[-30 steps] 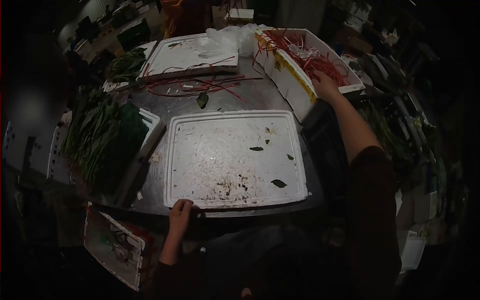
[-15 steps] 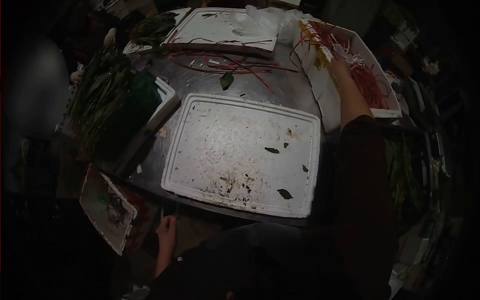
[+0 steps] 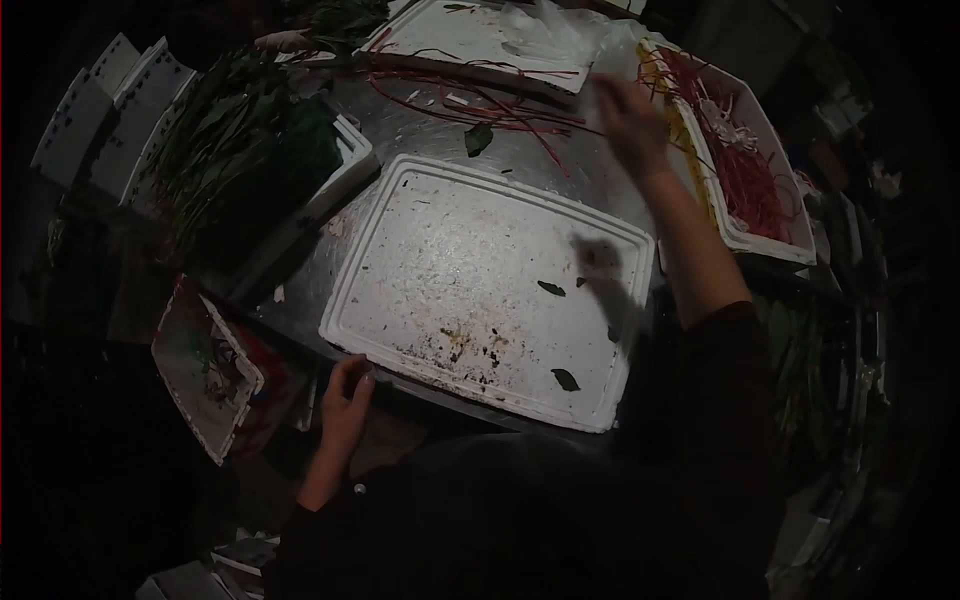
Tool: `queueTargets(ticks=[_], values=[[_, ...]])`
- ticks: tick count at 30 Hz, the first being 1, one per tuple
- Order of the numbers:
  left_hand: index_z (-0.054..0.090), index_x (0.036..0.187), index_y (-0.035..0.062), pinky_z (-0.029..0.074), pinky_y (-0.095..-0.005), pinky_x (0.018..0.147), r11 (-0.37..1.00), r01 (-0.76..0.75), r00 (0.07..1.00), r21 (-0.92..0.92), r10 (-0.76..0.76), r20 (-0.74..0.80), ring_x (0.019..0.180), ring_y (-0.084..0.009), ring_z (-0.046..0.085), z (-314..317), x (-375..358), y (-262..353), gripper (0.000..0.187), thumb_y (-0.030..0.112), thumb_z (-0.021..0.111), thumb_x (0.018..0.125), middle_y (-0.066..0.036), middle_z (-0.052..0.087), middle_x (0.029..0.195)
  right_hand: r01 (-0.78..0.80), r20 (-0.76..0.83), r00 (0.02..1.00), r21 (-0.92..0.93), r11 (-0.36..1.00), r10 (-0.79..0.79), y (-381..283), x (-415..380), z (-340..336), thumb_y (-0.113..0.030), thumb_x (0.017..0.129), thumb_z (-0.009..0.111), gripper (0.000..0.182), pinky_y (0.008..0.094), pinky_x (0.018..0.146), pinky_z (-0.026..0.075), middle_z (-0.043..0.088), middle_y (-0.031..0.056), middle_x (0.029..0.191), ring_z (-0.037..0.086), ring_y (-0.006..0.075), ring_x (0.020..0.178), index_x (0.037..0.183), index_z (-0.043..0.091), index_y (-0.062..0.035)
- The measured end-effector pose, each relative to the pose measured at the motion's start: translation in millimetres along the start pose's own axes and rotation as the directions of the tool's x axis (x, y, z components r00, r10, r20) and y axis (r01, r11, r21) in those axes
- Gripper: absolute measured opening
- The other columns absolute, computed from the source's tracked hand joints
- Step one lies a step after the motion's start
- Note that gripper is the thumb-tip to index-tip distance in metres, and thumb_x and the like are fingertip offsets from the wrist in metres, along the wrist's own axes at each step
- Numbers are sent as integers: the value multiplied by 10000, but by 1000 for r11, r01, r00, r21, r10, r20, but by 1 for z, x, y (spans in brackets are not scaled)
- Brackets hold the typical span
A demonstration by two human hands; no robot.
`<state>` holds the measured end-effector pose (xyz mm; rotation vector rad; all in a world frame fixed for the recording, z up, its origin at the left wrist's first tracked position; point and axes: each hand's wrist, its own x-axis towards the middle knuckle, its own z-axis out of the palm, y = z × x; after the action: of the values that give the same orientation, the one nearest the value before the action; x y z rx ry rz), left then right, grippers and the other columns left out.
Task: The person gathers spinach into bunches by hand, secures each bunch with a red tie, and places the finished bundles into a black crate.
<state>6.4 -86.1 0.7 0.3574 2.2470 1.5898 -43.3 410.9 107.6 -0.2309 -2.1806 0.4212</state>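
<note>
My left hand (image 3: 346,395) is at the near left edge of a white foam lid (image 3: 470,270) that bears dirt specks and a few leaves. Its fingers are curled with a gap between thumb and forefinger, and nothing shows in it. My right hand (image 3: 630,122) hangs above the metal table (image 3: 600,180), left of a foam box of red ties (image 3: 750,185). Its fingers are blurred, so what they hold, if anything, cannot be made out. Red ties (image 3: 480,105) lie on the table beyond the lid.
Leafy greens (image 3: 230,150) fill a foam box at the left. At the back are another foam lid (image 3: 450,40) and a clear plastic bag (image 3: 560,35). An open foam box (image 3: 205,380) stands low at the left. A co-worker's hand (image 3: 285,41) shows at the upper left.
My right hand has come out of the box of red ties and moved left. My left hand has risen to the lid's near edge, its fingers more apart. The view has shifted.
</note>
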Motion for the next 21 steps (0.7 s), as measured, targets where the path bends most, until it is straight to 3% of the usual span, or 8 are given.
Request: queueTargets(ticks=[3,4,7,10,13,17,19,21], values=[[330,1391,66,437,-290,873,989,-39,997,-146,48,60,1010,-159,539,24,23,41,526,103,545,912,-134,472,1279,362,508,782,103,926,-362,-130,-70,32,-140,794,529,81,416,602,503,579,91,791,610,306,788,856,572,-112],[330,1391,66,437,-290,873,990,-30,997,-141,39,65,1010,-159,539,30,27,54,526,103,545,912,-134,472,1279,390,533,701,268,881,-473,-154,-99,46,-136,771,535,63,407,595,512,571,86,798,608,307,813,819,561,-105],[324,1408,62,465,-281,837,939,-342,936,-31,343,73,983,-151,576,35,41,56,526,37,516,919,-131,458,1334,197,672,556,465,863,-489,-206,-155,59,-144,800,533,123,407,668,514,595,131,868,605,308,853,849,592,-48],[516,1264,44,496,-273,756,908,-351,935,228,329,130,856,-167,619,17,39,63,388,7,558,880,-133,606,1115,-39,722,570,500,865,-391,-224,-170,64,-164,824,522,174,432,729,499,594,182,855,601,336,852,886,577,-10],[622,1117,26,500,-276,696,884,-360,932,296,357,67,754,-168,633,8,39,58,253,21,585,868,-125,651,922,-89,780,534,436,895,-327,-234,-172,64,-192,849,506,201,440,744,494,605,187,874,602,347,863,870,585,-8],[646,1025,20,493,-287,658,852,-346,938,394,311,150,710,-185,630,-19,53,46,172,30,601,860,-117,646,847,-104,823,518,331,938,-233,-239,-169,58,-239,871,505,234,434,725,497,611,159,865,606,333,849,846,597,-25],[637,971,13,484,-296,652,715,-463,866,524,490,97,723,-200,624,-43,65,38,117,44,591,869,-119,635,848,-64,786,575,317,946,-225,-231,-172,57,-289,892,512,258,424,696,500,612,135,865,606,330,835,872,605,-49],[633,954,11,483,-302,661,756,-373,888,537,459,-30,740,-211,624,-83,81,29,104,58,586,874,-120,634,855,-145,798,586,274,951,-140,-212,-174,50,-315,913,493,266,428,695,488,610,118,879,601,324,828,887,595,-71]])
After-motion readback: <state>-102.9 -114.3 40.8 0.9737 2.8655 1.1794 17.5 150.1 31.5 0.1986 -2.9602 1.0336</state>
